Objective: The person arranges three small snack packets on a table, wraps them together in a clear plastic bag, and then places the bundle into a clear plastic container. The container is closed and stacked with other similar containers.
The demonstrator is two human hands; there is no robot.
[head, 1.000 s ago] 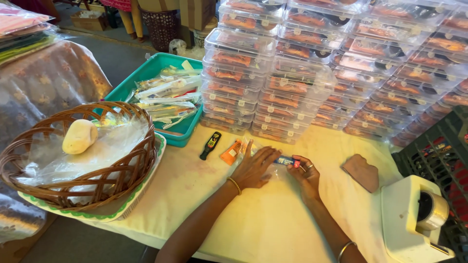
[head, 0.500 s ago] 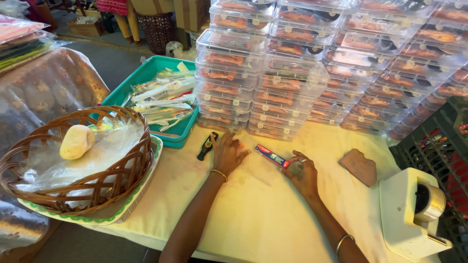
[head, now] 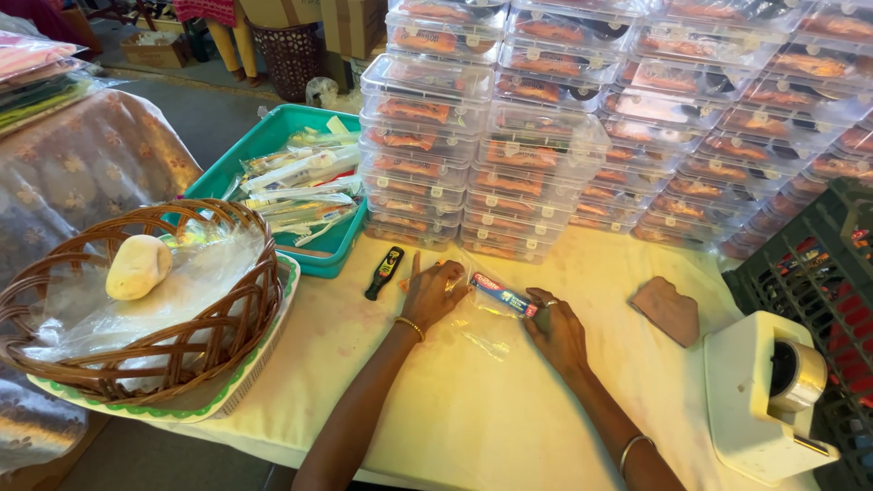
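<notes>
My left hand (head: 432,293) lies flat on the cream tabletop (head: 473,409), fingers spread, pressing down one end of a clear plastic sleeve (head: 482,318). My right hand (head: 556,329) pinches the other end of a small red-and-blue tube (head: 501,293) that lies inside the sleeve between both hands. An orange packet peeks out under my left fingers. A small black bottle (head: 384,272) lies just left of my left hand.
A wicker basket (head: 136,309) with a pale lump sits on a tray at the left. A teal tray (head: 291,195) of packets stands behind it. Stacks of clear boxes (head: 564,118) fill the back. A brown piece (head: 668,309) and a white tape dispenser (head: 773,395) are at the right.
My left hand slid left towards the black bottle, then settled back over the sleeve's end. The tube has been laid out flat between both hands.
</notes>
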